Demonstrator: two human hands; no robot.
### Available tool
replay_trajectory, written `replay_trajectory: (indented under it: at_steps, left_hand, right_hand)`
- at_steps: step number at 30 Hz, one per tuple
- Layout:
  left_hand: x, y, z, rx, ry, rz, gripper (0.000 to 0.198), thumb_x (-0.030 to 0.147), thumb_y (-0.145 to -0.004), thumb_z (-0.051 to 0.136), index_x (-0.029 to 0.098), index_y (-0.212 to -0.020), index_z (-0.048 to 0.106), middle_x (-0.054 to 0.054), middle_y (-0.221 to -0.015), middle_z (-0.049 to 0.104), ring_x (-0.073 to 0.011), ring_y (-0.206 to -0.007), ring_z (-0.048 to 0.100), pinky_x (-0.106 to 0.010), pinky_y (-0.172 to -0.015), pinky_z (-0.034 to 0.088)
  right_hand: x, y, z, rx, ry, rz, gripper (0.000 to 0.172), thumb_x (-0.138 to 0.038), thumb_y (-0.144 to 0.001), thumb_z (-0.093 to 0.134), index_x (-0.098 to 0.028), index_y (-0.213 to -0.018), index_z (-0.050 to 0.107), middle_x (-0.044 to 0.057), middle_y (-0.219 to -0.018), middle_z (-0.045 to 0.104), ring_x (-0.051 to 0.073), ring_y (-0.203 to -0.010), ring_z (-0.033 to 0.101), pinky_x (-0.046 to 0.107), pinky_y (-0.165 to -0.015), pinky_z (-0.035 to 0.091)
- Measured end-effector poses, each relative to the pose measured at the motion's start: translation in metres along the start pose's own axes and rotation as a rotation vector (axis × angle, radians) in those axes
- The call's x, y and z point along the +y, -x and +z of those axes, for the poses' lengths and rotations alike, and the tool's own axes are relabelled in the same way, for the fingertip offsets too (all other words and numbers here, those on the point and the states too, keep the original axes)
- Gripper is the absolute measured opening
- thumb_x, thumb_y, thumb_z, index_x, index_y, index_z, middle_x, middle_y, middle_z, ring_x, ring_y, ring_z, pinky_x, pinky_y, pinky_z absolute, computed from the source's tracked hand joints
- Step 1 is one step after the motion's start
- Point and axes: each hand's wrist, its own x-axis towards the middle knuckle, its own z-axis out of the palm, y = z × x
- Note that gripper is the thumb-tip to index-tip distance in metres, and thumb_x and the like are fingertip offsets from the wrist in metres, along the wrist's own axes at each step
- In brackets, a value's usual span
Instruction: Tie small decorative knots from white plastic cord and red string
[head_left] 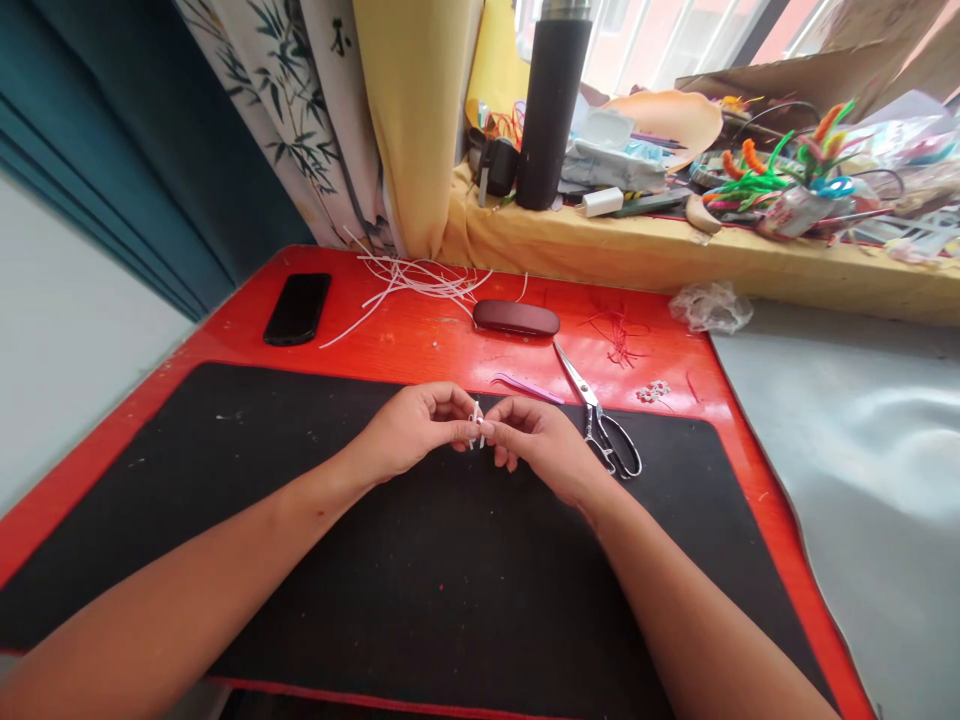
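Note:
Above the black mat, my two hands meet fingertip to fingertip. My left hand pinches a small white strip piece between thumb and fingers. From the other side, my right hand pinches the same white piece with its thumb and index finger. The piece is tiny and partly hidden by the fingertips; its exact shape is hard to make out. Just beyond my hands lie purple tweezers. Silver scissors rest to the right, their handles near my right wrist and their blades pointing away.
On the red table lie a black phone, loose white strips, a maroon case, red threads, small beads and crumpled plastic. A black thermos stands on the cluttered windowsill. A grey sheet covers the right side.

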Motion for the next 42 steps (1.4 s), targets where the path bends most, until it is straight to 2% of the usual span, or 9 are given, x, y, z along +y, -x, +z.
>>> replay_trajectory:
  at_steps: [11, 18, 29, 37, 42]
  left_hand:
    - [-0.0023, 0.0025, 0.0015, 0.004, -0.011, 0.040, 0.025, 0.032, -0.077, 0.087, 0.016, -0.085, 0.069, -0.003, -0.074, 0.076, -0.0164, -0.068, 0.071, -0.030, -0.070, 0.060]
    - [-0.0001, 0.0036, 0.0048, -0.022, 0.032, 0.059, 0.025, 0.027, -0.073, 0.088, 0.017, -0.087, 0.070, -0.001, -0.078, 0.073, -0.0165, -0.071, 0.071, -0.030, -0.069, 0.061]
    - [0.0010, 0.0049, 0.0045, -0.044, -0.032, 0.066, 0.023, 0.028, -0.076, 0.085, 0.017, -0.091, 0.071, 0.001, -0.071, 0.071, -0.0140, -0.061, 0.068, -0.027, -0.062, 0.059]
    - [-0.0002, 0.0060, 0.0085, -0.001, -0.026, 0.072, 0.027, 0.032, -0.077, 0.086, 0.018, -0.090, 0.067, 0.000, -0.074, 0.072, -0.0156, -0.065, 0.071, -0.028, -0.065, 0.060]
    - [-0.0043, 0.0047, 0.0065, 0.064, -0.062, 0.100, 0.028, 0.034, -0.078, 0.086, 0.018, -0.091, 0.066, 0.002, -0.073, 0.072, -0.0147, -0.063, 0.070, -0.027, -0.063, 0.059]
  right_hand:
    - [-0.0028, 0.0011, -0.0036, -0.043, -0.049, 0.015, 0.042, -0.056, -0.080, 0.085, -0.018, -0.083, 0.068, -0.002, -0.072, 0.065, 0.011, -0.058, 0.058, 0.023, -0.054, 0.044]
    - [-0.0012, -0.0005, -0.0043, -0.052, -0.051, 0.012, 0.042, -0.058, -0.081, 0.083, -0.019, -0.085, 0.068, -0.002, -0.070, 0.066, 0.011, -0.058, 0.057, 0.024, -0.055, 0.044]
    - [-0.0004, 0.0005, -0.0012, -0.059, -0.002, -0.032, 0.042, -0.060, -0.085, 0.078, -0.019, -0.084, 0.067, -0.001, -0.070, 0.066, 0.012, -0.059, 0.058, 0.024, -0.054, 0.045]
    - [0.0028, -0.0004, 0.0024, -0.003, 0.010, -0.051, 0.037, -0.054, -0.088, 0.077, -0.019, -0.084, 0.065, -0.001, -0.068, 0.067, 0.012, -0.057, 0.061, 0.023, -0.052, 0.045]
    - [0.0064, -0.0019, 0.0033, 0.014, -0.033, -0.066, 0.036, -0.052, -0.088, 0.077, -0.019, -0.096, 0.070, 0.001, -0.079, 0.073, 0.013, -0.059, 0.067, 0.022, -0.050, 0.046]
